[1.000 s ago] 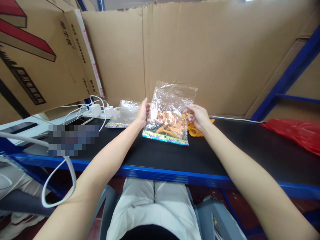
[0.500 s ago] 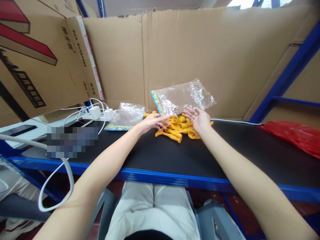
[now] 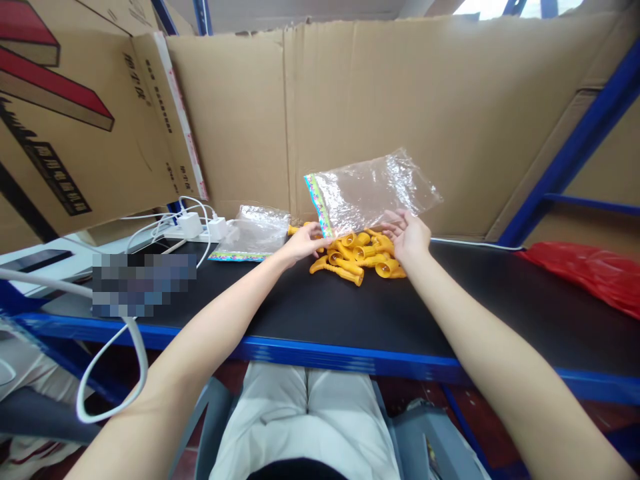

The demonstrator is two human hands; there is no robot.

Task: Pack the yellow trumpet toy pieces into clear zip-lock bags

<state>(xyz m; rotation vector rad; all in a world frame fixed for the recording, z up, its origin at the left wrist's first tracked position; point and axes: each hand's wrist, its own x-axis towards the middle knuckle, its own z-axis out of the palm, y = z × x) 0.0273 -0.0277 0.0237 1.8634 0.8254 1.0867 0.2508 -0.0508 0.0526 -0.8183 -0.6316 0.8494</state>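
A clear plastic bag (image 3: pixel 363 192) with a colourful printed strip along its left edge is held tilted above a pile of orange-yellow, horn-shaped plastic pieces (image 3: pixel 367 252). At the bag's lower left corner, my left hand (image 3: pixel 303 245) pinches the strip end. My right hand (image 3: pixel 411 237) has its fingers closed on the lower right edge of the bag, palm turned inward. Nothing shows inside the bag. Several pieces lie loose on the black tabletop (image 3: pixel 345 320) between and below my hands, their open round ends visible.
A second clear bag (image 3: pixel 255 230) lies flat at the left. Beyond it are white chargers (image 3: pixel 190 225) with cables and a blurred-out object (image 3: pixel 145 283). Red plastic (image 3: pixel 585 273) lies at the right. Cardboard (image 3: pixel 400 107) walls the back; a blue rail (image 3: pixel 350 357) edges the front.
The bag has shifted slightly up and to the right. My right hand has moved right with it, and my left hand's fingers have closed in at the bag's lower left corner.
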